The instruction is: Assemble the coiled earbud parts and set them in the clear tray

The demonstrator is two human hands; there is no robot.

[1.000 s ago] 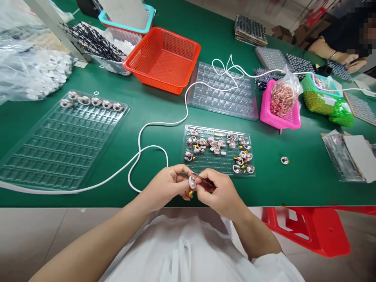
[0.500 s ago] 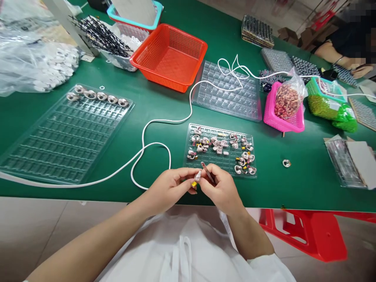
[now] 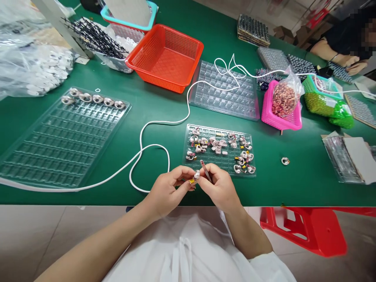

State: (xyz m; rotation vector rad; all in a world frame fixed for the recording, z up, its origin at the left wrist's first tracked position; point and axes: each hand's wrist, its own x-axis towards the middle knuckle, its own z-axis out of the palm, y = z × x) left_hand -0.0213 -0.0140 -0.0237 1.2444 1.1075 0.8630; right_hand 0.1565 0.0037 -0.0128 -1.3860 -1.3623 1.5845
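Note:
A small pearly earphone part [image 3: 197, 174] with a yellow tab [image 3: 192, 181] is between my two hands, near the table's front edge. My left hand [image 3: 169, 190] pinches it from the left. Closed around a pair of tweezers [image 3: 206, 170], my right hand [image 3: 220, 190] has its fingertips against the part's right side. The tweezers' dark end points up and away from the part. Just beyond my hands, a clear tray [image 3: 217, 162] carries several similar pearly parts, some with yellow tabs. One more loose part [image 3: 284, 161] lies on the table to the right.
At left, a larger clear tray [image 3: 67, 145] has several pearly parts along its far edge. A white cable [image 3: 160, 123] winds across the green table. Farther back stand an orange basket [image 3: 169, 64] and a pink basket [image 3: 281, 113]. Another person's hands [image 3: 351, 64] are at far right.
The part has been turned and raised slightly between my fingers. The tweezers have swung from lying across to pointing up and away. My hands stay together at the same place.

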